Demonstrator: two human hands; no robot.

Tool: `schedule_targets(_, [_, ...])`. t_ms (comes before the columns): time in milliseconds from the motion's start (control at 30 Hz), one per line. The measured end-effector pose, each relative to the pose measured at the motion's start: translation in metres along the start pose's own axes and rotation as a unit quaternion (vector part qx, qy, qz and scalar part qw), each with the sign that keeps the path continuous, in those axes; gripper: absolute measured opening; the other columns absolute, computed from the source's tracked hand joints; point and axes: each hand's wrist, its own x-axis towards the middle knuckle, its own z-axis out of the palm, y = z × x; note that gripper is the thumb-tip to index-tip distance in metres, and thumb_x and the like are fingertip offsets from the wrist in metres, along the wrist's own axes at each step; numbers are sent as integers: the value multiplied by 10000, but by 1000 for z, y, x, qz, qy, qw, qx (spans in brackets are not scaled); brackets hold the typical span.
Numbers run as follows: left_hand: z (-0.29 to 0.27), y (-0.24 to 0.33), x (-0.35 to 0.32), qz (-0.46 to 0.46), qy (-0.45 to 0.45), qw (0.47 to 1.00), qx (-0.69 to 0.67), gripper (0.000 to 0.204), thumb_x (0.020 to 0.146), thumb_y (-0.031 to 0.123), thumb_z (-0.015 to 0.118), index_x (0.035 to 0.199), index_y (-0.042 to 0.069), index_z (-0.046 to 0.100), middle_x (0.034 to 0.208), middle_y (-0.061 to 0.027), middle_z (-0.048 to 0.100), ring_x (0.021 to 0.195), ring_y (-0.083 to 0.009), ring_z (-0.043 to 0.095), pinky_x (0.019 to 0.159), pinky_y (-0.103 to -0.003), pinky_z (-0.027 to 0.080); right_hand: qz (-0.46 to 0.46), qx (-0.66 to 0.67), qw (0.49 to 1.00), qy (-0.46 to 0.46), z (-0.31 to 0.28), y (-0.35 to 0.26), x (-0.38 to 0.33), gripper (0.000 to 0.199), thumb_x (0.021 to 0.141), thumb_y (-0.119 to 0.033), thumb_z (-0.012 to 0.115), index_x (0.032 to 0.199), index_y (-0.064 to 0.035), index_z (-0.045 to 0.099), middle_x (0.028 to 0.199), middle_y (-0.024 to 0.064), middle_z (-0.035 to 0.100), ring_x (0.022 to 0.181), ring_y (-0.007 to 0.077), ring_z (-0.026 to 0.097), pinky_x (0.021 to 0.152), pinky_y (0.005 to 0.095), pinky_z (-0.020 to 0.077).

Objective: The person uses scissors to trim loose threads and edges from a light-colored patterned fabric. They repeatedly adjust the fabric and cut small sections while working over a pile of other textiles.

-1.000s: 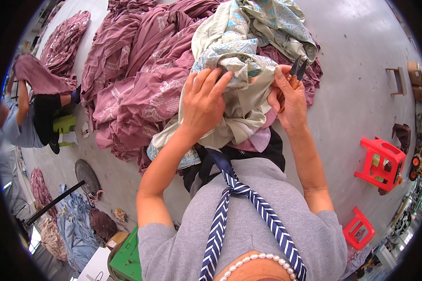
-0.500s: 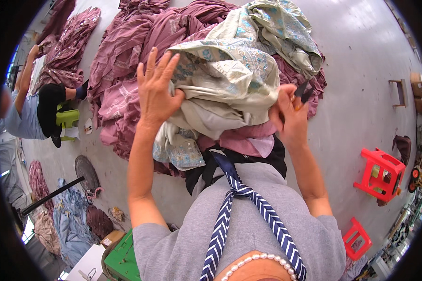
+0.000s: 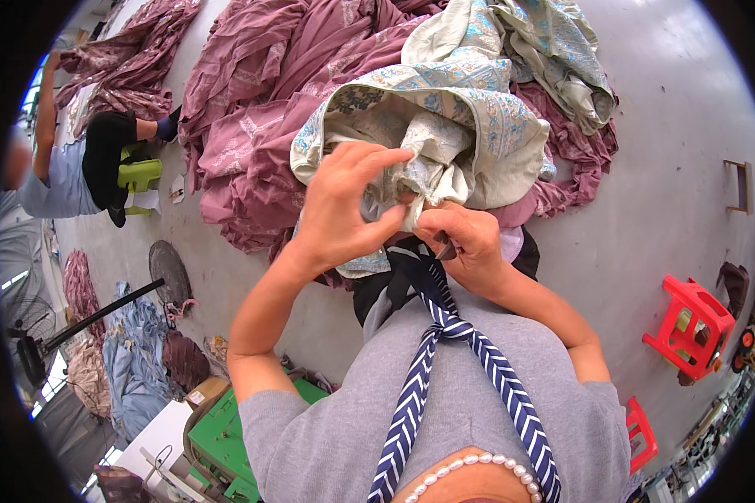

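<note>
A pale green cloth with blue and silver patterning lies bunched over my lap, its hemmed edge folded into a wide loop. At the near side of that loop, my right hand pinches a gathered bit of the cloth between thumb and finger. Dark-bladed thread snips stick out below that hand, tucked in its palm; their handle is hidden. My left hand is beside the same gathered bit, with thumb and forefinger spread apart in a curve. Some of its other fingers are hidden behind.
A heap of mauve patterned cloth spreads on the grey floor ahead and left. Another person sits at far left on a green stool, handling mauve cloth. Red stools stand at right. A green-topped machine is at lower left.
My right hand has swung inward from the cloth's right side to its near middle and now pinches it. My left hand has come down toward it. The cloth has opened into a loop.
</note>
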Motion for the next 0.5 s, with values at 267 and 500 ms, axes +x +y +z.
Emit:
schedule_targets(267, [15,2,10,69,42,996,34,231,595,15,663,811,68,602,948,-75,583,909,-287,550,746,-364,458,-37,-144,988,39,-8,2,-3,322,601,40,628,884,-114,612,684,45,558,557,212,569,472,325,447])
schedule_targets(500, [34,7,14,149,49,982,105,237,583,-7,623,803,69,578,939,-64,587,913,-286,562,733,-380,455,-74,-213,974,11,-8,2,-11,276,631,-81,633,900,-135,598,665,10,540,535,179,548,461,308,421])
